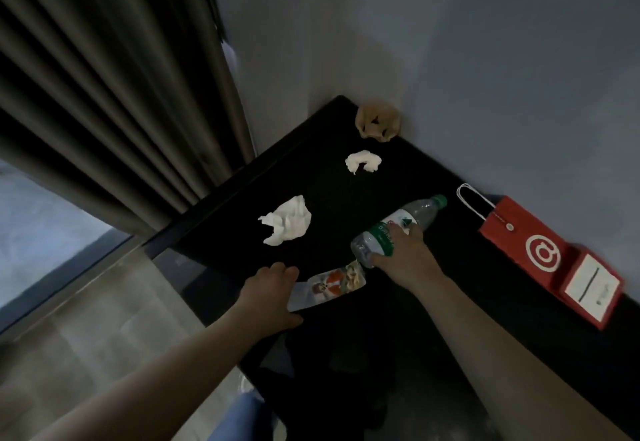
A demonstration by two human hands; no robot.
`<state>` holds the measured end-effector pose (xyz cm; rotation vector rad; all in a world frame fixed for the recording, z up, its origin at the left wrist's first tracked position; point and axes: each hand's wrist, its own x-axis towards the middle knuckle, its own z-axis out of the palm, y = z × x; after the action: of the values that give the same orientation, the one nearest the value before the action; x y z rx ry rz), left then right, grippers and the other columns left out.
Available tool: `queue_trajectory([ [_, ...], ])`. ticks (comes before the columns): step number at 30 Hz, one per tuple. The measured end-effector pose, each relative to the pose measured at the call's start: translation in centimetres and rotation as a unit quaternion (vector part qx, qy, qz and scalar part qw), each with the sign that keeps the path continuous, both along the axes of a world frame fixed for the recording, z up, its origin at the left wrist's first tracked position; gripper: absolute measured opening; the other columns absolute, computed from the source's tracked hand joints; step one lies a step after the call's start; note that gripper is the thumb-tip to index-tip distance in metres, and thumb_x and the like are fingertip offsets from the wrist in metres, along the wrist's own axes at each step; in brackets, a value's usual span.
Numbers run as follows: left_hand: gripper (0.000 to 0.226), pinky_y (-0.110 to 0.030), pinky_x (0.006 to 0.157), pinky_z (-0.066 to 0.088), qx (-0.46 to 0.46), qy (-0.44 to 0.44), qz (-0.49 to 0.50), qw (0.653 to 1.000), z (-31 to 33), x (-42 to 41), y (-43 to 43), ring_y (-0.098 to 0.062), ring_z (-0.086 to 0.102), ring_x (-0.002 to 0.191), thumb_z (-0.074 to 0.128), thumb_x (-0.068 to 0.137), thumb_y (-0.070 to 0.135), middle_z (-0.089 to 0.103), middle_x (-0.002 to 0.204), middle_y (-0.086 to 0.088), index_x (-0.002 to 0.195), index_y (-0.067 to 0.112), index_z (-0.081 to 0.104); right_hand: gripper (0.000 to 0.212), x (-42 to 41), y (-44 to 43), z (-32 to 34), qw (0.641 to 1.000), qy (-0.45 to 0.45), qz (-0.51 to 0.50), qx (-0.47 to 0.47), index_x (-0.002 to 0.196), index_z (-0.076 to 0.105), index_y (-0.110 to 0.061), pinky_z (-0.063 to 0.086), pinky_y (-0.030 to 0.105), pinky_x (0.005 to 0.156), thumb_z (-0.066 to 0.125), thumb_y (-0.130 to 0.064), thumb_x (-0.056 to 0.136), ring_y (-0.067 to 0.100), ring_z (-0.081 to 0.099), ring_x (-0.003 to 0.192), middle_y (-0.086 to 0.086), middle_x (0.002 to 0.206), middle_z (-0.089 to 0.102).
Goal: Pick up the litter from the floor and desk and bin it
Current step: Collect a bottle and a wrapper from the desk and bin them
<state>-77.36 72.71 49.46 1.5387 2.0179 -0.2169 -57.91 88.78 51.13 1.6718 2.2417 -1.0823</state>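
R hand (403, 258) grips plastic bottle (420, 214), L hand (268, 293) grips snack wrapper (334, 284), red bag (519, 232) nearby

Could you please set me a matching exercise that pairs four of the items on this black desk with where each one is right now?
Things:
1. clear plastic bottle with green cap
2. crumpled brown paper ball
3. red paper bag with white handles
4. printed plastic wrapper

Places:
A. far corner of the black desk, by the wall
B. in the grip of the left hand, at the near edge
C. in the grip of the right hand
D. lying flat along the wall, on the right

Pairs: 1-C, 2-A, 3-D, 4-B
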Motion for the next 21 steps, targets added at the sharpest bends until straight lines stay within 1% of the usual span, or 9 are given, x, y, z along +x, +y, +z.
queue_trajectory([
  [2,0.082,-0.039,0.091,0.049,-0.009,0.004,-0.015,1.0,-1.2,0.3,0.6,-0.025,0.047,0.116,0.073,0.069,0.052,0.043,0.129,-0.002,0.135,0.021,0.037,0.082,-0.3,0.6,-1.6,1.0,0.0,-0.013,0.018,0.149,0.024,-0.025,0.037,0.041,0.108,0.064,-0.051,0.083,0.038,0.03,0.133,0.009,0.156,-0.002],
  [6,0.071,-0.037,0.087,0.049,-0.006,0.028,-0.039,0.999,-3.0,0.4,1.7,-0.026,0.044,0.113,0.073,0.071,0.042,0.039,0.126,-0.004,0.13,0.02,0.039,0.069,-1.6,1.3,-3.3,0.992,-0.009,-0.083,0.091,0.127,0.042,-0.02,0.043,0.044,0.096,0.069,-0.057,0.075,0.037,0.031,0.126,0.006,0.147,0.009],
  [9,0.056,-0.036,0.082,0.049,0.0,0.027,-0.045,0.999,-3.5,-0.5,2.6,-0.026,0.053,0.107,0.068,0.075,0.03,0.046,0.119,-0.005,0.123,0.018,0.043,0.069,-1.9,1.4,-3.9,0.985,-0.057,-0.118,0.112,0.127,0.038,-0.014,0.045,0.043,0.091,0.076,-0.04,0.076,0.04,0.033,0.125,0.016,0.15,0.006],
  [11,0.045,-0.034,0.077,0.048,-0.001,0.022,-0.054,0.998,-3.5,-1.4,3.1,-0.026,0.058,0.102,0.064,0.078,0.025,0.05,0.116,-0.006,0.118,0.016,0.046,0.068,-1.6,1.2,-4.1,0.981,-0.07,-0.127,0.133,0.129,0.034,-0.01,0.045,0.044,0.092,0.076,-0.024,0.078,0.043,0.035,0.127,0.022,0.152,0.004],
  [13,0.037,-0.03,0.07,0.043,0.014,0.013,-0.066,0.998,-3.5,-2.4,3.2,-0.024,0.059,0.099,0.062,0.079,0.022,0.052,0.112,-0.004,0.113,0.015,0.048,0.067,-1.2,1.0,-4.2,0.979,-0.065,-0.132,0.141,0.13,0.032,-0.01,0.045,0.043,0.095,0.074,-0.016,0.079,0.043,0.033,0.129,0.022,0.154,0.002],
  [16,0.028,-0.024,0.061,0.033,0.079,-0.033,-0.076,0.993,-2.8,-3.8,3.1,-0.022,0.06,0.089,0.062,0.078,0.018,0.054,0.102,-0.002,0.105,0.014,0.053,0.061,-0.7,0.4,-4.5,0.978,-0.036,-0.147,0.141,0.125,0.035,-0.014,0.044,0.044,0.098,0.073,-0.01,0.078,0.041,0.032,0.132,0.018,0.155,0.002],
  [18,0.017,-0.024,0.052,0.034,0.166,-0.045,-0.105,0.979,-2.1,-4.7,3.6,-0.024,0.062,0.07,0.065,0.074,0.013,0.059,0.087,-0.005,0.089,0.011,0.059,0.066,-0.5,0.1,-4.7,0.975,-0.019,-0.169,0.141,0.127,0.032,-0.019,0.044,0.046,0.099,0.073,-0.007,0.076,0.041,0.032,0.133,0.015,0.154,0.005],
  [20,0.013,-0.026,0.05,0.043,0.233,-0.039,-0.111,0.965,-1.8,-5.6,4.5,-0.026,0.061,0.064,0.066,0.072,0.011,0.06,0.081,-0.009,0.084,0.007,0.063,0.079,-0.4,-0.1,-4.9,0.973,-0.016,-0.184,0.138,0.136,0.025,-0.022,0.043,0.048,0.101,0.074,-0.009,0.075,0.042,0.031,0.134,0.013,0.154,0.007],
  [21,0.022,-0.031,0.057,0.05,0.229,-0.049,-0.085,0.969,-1.6,-6.1,5.2,-0.028,0.061,0.073,0.067,0.073,0.013,0.059,0.089,-0.011,0.093,0.006,0.064,0.087,-0.4,-0.1,-5.0,0.973,-0.02,-0.189,0.133,0.141,0.019,-0.022,0.042,0.049,0.102,0.075,-0.01,0.075,0.042,0.031,0.134,0.013,0.154,0.006],
])
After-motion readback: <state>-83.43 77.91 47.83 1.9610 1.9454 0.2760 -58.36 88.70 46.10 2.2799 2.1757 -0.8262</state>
